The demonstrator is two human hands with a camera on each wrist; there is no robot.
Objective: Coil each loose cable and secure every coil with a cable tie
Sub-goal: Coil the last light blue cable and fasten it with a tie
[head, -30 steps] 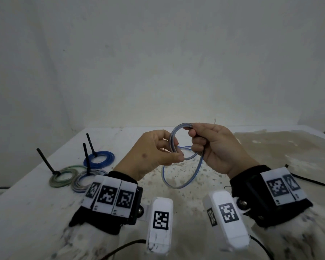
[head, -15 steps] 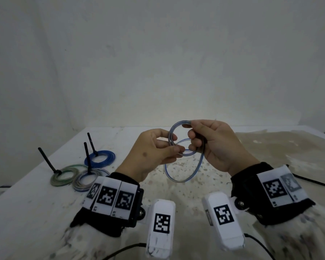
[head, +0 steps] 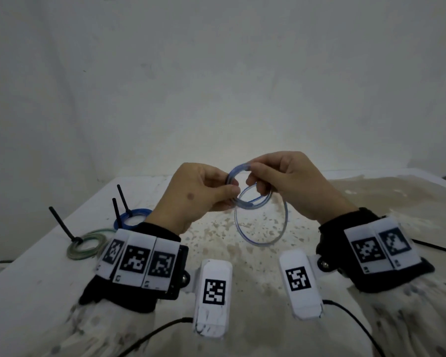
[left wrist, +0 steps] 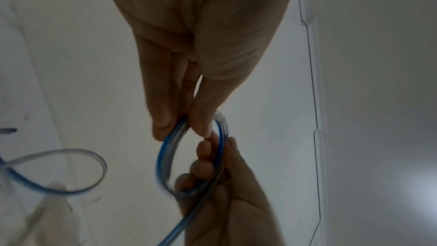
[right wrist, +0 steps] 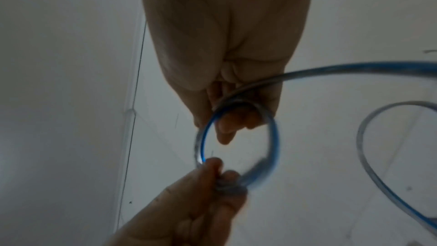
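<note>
Clear-blue cable (head: 262,222) held above table (head: 36,266), between both hands. Left hand (head: 191,194) pinches small coil's lower side; right hand (head: 289,181) pinches its top, large loose loop hanging below. Judged light, springy, slippery: grip where turns overlap. Cable ends not visible; wrist views blurred.

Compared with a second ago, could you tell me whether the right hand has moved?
Yes. The right hand, gripping the cable, rose slightly; its knuckles now stand clearly above the table's far edge.
</note>
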